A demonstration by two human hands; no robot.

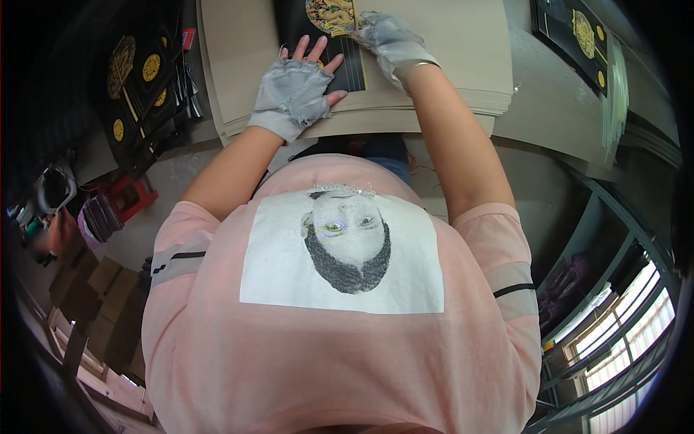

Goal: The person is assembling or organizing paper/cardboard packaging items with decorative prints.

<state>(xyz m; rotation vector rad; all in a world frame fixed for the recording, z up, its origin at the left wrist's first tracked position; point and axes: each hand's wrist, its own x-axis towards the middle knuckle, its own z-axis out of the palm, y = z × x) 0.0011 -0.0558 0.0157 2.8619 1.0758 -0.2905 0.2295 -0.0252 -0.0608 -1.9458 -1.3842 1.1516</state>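
Observation:
A black printed sheet (352, 66) with gold motifs lies on a stack of large greyish-beige boards (455, 58). On its far part is a round, colourful dragon emblem (332, 16). My left hand (293, 94), in a grey fingerless glove, rests flat on the sheet with fingers spread, covering part of a smaller gold motif. At the emblem's right edge, my right hand (390, 42), also gloved in grey, has its fingers drawn together. Whatever is between those fingertips is hidden by the glove and too small to make out.
More black-and-gold printed pieces (148, 76) lie at the left. At the right stands a pile of similar black sheets (575, 43) with pale edges. A red plastic stool (134, 195) and cardboard boxes (116, 304) are lower left. A metal frame (614, 217) stands at the right.

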